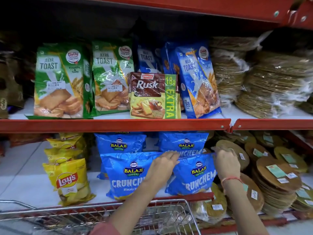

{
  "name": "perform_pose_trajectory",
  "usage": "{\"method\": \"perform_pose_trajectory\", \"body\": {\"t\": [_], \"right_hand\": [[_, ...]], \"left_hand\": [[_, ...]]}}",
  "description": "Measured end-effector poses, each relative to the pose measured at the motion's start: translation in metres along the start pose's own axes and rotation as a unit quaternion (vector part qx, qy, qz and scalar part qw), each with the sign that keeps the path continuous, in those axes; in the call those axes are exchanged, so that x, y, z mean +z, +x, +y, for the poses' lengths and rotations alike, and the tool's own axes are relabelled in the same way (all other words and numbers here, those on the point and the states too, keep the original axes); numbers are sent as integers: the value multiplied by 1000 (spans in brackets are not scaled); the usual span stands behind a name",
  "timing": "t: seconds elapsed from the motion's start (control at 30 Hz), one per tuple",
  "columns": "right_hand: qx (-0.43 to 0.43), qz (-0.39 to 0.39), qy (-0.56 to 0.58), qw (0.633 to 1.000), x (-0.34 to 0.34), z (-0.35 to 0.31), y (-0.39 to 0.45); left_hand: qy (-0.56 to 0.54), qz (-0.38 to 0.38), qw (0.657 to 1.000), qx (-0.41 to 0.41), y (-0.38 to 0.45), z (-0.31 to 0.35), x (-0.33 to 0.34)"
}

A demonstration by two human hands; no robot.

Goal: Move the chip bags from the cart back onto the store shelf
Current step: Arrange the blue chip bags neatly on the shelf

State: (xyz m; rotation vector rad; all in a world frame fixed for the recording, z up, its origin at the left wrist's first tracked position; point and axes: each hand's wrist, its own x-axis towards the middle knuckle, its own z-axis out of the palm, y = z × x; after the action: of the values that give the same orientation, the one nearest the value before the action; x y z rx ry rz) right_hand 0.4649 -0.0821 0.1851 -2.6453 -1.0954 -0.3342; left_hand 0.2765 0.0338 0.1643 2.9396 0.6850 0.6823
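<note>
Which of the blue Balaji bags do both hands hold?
The front right Balaji bag: the left hand and the right hand pinch its top corners. The other three are untouched.

Blue glossy plastic-film chip bags (193,175) are glinting, crinkled. Yellow shiny foil-look crisp packets (69,180) are reflecting light. Red painted metal shelf edge (115,125) is showing a smooth satin finish. Silver wire-metal cart (118,216) is gleaming. Clear plastic-wrapped flatbread stacks (277,173) are looking rough, matt.

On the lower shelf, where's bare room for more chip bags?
Bare white shelf lies left of the yellow Lay's bags, and a narrower strip runs between them and the blue Balaji bags. Right of both hands, stacked papad discs crowd the shelf.
</note>
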Motion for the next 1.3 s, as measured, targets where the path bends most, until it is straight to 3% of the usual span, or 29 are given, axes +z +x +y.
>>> {"method": "perform_pose_trajectory", "body": {"t": [0.07,0.13,0.23,0.5,0.67,0.93,1.3], "right_hand": [[-63,7,1,998,4,-19,-8],[-107,28,31,993,7,-48,-23],[-191,91,64,975,10,-107,-48],[-437,52,-22,898,43,-273,-100],[-450,-13,-57,891,58,-347,-95],[-446,-72,-38,891,75,-386,-91],[-442,-77,-26,894,64,-413,-109]], "left_hand": [[22,61,997,39,-16,-9,-14],[65,69,995,34,-36,-25,-28],[121,57,991,-24,-71,-65,-44],[235,-28,949,-210,-176,-193,-91],[339,4,921,-193,-203,-251,-108],[320,-25,931,-175,-199,-272,-120],[314,-70,928,-187,-215,-301,-145]]}}
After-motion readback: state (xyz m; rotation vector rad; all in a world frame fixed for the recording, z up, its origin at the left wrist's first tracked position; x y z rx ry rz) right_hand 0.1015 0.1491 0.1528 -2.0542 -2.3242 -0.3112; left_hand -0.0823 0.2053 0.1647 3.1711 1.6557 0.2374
